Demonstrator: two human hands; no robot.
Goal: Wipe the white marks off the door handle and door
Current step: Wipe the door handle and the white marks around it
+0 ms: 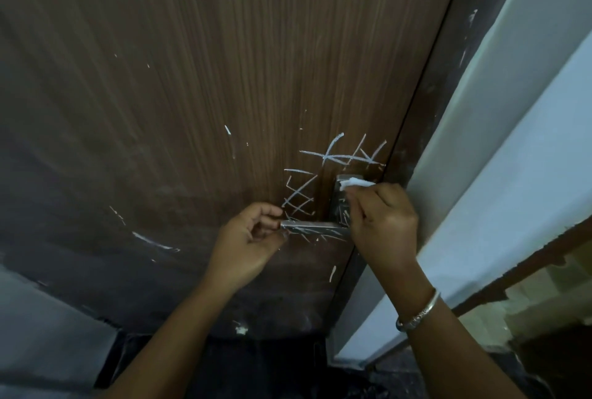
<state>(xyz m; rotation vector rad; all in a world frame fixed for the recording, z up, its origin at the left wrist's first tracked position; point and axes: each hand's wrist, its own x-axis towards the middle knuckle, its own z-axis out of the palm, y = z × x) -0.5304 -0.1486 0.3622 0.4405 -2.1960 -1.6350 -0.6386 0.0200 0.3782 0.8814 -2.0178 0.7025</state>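
Inspecting progress, we find little done: white crosshatch marks (pixel 336 171) remain on the brown wood-grain door (pixel 192 78) and silver metal lever handle (pixel 314 225). Our left hand (pixel 246 248) pinches the lever's tip; our right hand (pixel 381 222) clamps a white cloth (pixel 354 183) against the plate.

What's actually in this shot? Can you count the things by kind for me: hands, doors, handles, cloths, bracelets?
Hands: 2, the left hand at the lever's tip and the right hand pressing the cloth
Doors: 1, the brown door, with white marks
Door handles: 1, the metal door handle
Cloths: 1, the white cloth
Bracelets: 1, the silver bracelet on the right wrist
Total: 6
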